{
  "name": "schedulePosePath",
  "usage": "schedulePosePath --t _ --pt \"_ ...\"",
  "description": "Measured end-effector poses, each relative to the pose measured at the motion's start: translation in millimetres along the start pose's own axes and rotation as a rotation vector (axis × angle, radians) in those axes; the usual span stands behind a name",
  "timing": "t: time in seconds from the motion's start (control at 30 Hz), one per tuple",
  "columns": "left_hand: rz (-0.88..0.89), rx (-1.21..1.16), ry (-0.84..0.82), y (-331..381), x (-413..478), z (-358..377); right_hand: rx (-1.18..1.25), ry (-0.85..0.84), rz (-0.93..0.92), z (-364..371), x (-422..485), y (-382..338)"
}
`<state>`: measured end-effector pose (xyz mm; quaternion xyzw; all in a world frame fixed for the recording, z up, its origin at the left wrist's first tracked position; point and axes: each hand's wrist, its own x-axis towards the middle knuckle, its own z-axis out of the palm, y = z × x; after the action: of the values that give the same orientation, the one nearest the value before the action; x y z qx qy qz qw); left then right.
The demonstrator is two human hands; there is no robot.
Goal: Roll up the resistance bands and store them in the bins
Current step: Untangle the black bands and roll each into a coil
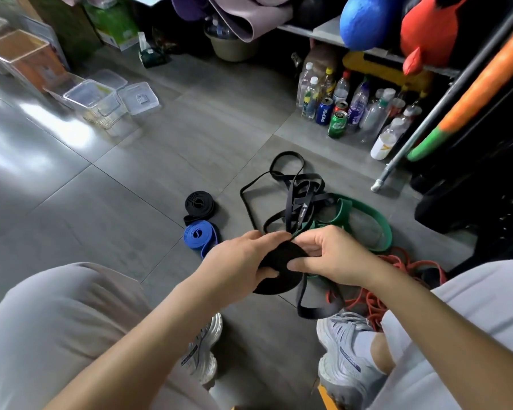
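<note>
- My left hand (243, 258) is closed round a half-wound black roll (282, 267), thumb pressed on its face and fingers curled behind it, held above the floor (131, 173) between my knees.
- My right hand (332, 255) pinches the same band where it feeds onto the roll at about 2 o'clock; both hands are gripping, neither is free.
- The loose tail of this band hangs down at 5 o'clock toward my right shoe (347, 344), and more of it seems to run into the black tangle (293, 190) at 12 o'clock.
- To wind well, I judge I should keep the strap flat and edges level, turn the roll with the left hand and let the right guide with light tension, so the coil does not cone out.
- Likely snag: the black tangle lies over the green band (367, 220), and an orange cord (397, 276) sits at 3 o'clock; I should free slack before pulling.
- A finished black coil (199, 205) and blue coil (200, 236) lie touching at 10 o'clock.
- The clear bins (95, 99) stand well apart, far off at 10 o'clock.
</note>
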<state>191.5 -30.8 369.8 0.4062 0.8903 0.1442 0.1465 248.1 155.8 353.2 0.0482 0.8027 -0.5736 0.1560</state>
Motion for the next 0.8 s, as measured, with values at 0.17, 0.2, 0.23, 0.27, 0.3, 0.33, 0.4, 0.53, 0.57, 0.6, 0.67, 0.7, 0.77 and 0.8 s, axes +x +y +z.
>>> schedulePosePath --t 0.17,0.2,0.23,0.27,0.3,0.33,0.4,0.53,0.57,0.6,0.67,0.7,0.77,0.8 --pt "-0.026 -0.364 0.177 -5.8 4.5 -2.9 0.227 0.156 -0.062 -9.8 3.0 -10.3" --pt "-0.046 -0.425 0.225 -5.9 4.8 -4.5 0.293 0.171 -0.074 -13.3 3.5 -12.9" --pt "-0.066 -0.479 0.263 -5.9 5.2 -5.9 0.345 0.178 -0.082 -15.9 3.3 -15.3" --pt "-0.081 -0.525 0.295 -6.1 5.5 -6.8 0.372 0.180 -0.090 -17.8 2.9 -16.9" --pt "-0.095 -0.563 0.325 -6.2 5.7 -7.6 0.381 0.179 -0.096 -18.4 2.5 -17.6" --pt "-0.108 -0.599 0.355 -6.3 6.0 -8.2 0.388 0.177 -0.097 -18.1 1.8 -17.7" --pt "-0.126 -0.706 0.403 -4.6 5.8 -10.9 0.409 0.172 -0.076 -16.0 1.2 -18.5" --pt "-0.166 -0.929 0.483 -1.4 6.1 -18.2 0.440 0.164 -0.066 -12.2 2.0 -17.7" --pt "-0.166 -0.961 0.486 -1.3 6.3 -18.0 0.443 0.167 -0.059 -10.1 2.3 -16.6" --pt "-0.173 -1.000 0.477 -1.3 6.2 -16.6 0.446 0.176 -0.051 -7.9 2.6 -15.8" --pt "-0.213 -1.063 0.420 -1.2 6.2 -14.0 0.458 0.204 -0.038 -5.9 2.9 -13.6" --pt "-0.243 -1.051 0.379 -2.3 6.5 -13.2 0.454 0.207 -0.036 -6.4 2.9 -12.3" --pt "-0.311 -0.881 0.310 -7.6 8.0 -14.6 0.429 0.176 -0.034 -8.5 1.6 -11.8" --pt "-0.329 -0.736 0.292 -11.0 8.4 -15.9 0.409 0.154 -0.040 -9.4 0.7 -11.5"
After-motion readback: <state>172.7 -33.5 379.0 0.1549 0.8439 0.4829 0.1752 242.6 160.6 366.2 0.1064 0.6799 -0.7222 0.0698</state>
